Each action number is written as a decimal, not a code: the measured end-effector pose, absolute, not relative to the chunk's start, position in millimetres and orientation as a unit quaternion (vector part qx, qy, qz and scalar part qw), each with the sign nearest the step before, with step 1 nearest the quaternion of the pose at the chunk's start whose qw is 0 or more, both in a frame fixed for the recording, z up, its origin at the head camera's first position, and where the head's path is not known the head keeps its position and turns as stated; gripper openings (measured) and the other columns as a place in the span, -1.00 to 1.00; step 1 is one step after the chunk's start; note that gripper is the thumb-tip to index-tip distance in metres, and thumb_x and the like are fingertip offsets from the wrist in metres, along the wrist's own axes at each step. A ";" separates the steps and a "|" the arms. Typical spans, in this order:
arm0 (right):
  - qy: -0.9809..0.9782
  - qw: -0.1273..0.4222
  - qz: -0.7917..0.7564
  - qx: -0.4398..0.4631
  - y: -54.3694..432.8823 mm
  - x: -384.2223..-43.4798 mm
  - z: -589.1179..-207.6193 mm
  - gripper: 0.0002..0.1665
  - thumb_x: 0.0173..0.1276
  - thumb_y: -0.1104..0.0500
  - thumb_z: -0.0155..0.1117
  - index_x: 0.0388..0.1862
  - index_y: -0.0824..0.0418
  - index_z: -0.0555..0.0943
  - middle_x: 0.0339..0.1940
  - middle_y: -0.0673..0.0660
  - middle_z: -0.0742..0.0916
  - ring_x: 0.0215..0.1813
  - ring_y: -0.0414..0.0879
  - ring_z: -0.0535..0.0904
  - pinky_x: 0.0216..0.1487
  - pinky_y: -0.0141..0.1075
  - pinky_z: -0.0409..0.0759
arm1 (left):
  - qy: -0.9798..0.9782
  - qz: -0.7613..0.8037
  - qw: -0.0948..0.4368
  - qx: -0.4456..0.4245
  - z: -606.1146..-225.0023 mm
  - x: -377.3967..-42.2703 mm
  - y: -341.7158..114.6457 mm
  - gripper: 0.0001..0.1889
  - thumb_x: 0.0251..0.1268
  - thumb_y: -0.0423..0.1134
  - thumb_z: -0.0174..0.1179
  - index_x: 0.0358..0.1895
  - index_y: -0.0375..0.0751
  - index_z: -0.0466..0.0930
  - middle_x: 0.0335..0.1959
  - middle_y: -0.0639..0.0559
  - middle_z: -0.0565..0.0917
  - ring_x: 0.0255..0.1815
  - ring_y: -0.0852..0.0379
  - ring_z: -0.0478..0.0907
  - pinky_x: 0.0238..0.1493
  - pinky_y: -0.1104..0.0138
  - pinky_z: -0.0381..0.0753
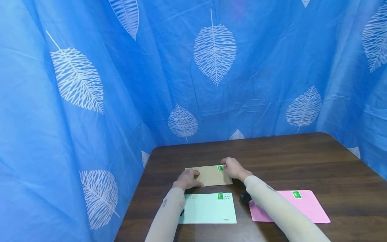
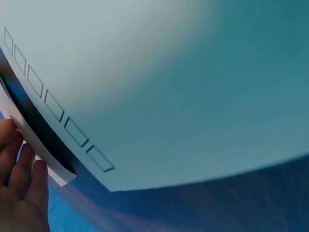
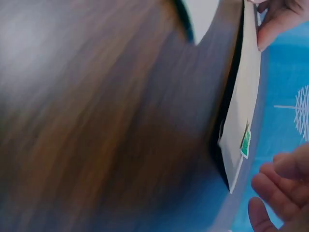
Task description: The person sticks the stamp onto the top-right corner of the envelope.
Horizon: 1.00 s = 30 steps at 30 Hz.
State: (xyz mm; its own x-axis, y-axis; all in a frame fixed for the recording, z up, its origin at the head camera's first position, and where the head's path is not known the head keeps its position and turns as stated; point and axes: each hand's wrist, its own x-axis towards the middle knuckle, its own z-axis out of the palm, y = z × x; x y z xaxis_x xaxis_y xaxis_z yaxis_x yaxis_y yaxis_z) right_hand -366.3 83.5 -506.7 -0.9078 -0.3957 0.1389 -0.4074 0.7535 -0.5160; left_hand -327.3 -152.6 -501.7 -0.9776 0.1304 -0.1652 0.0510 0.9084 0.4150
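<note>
A tan envelope [image 1: 211, 176] with a green stamp [image 1: 220, 168] lies at the back of the dark wooden table. My left hand [image 1: 188, 178] is at its left end, thumb and fingers spread over the paper; in the left wrist view the extended fingertips [image 2: 39, 169] touch it. By the stamped right end is my right hand [image 1: 234, 168]. Its loosely bent fingers stand apart from the envelope in the right wrist view [image 3: 285, 186]. Nearer lies a mint-green envelope [image 1: 208, 210] with a green stamp, partly behind the left sleeve.
A pink envelope [image 1: 302, 205], also stamped green, lies on the right of the table [image 1: 272, 154], with my right forearm across its left part. A blue curtain [image 1: 257, 67] with white leaf prints hangs behind and at both sides.
</note>
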 end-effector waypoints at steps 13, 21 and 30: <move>-0.938 -0.070 0.141 0.308 84.1 -344.6 -504.5 -0.50 0.56 0.31 -0.06 0.40 0.48 0.37 0.50 0.43 0.37 0.50 0.32 0.34 0.47 0.11 0.35 | 0.973 0.203 0.093 0.065 -495.3 -325.9 -155.2 -0.35 0.10 -0.01 0.49 0.29 -0.10 0.59 0.36 -0.01 0.57 0.44 -0.09 0.42 0.41 -0.04 0.42; -0.947 -0.076 0.134 0.283 80.9 -337.6 -514.5 -0.49 0.59 0.26 -0.06 0.43 0.43 0.35 0.49 0.34 0.41 0.49 0.25 0.37 0.47 0.03 0.37 | 0.970 0.213 0.099 0.063 -496.5 -321.9 -156.0 -0.36 0.12 -0.03 0.49 0.30 -0.09 0.58 0.36 -0.03 0.57 0.40 -0.10 0.45 0.40 -0.09 0.42; -0.948 -0.061 0.121 0.289 77.4 -337.0 -513.4 -0.60 0.55 0.28 0.00 0.28 0.44 0.46 0.43 0.34 0.47 0.45 0.24 0.42 0.42 0.03 0.44 | 0.970 0.212 0.098 0.059 -496.6 -322.4 -155.4 -0.36 0.11 -0.02 0.49 0.30 -0.07 0.58 0.36 -0.03 0.56 0.40 -0.09 0.46 0.39 -0.08 0.43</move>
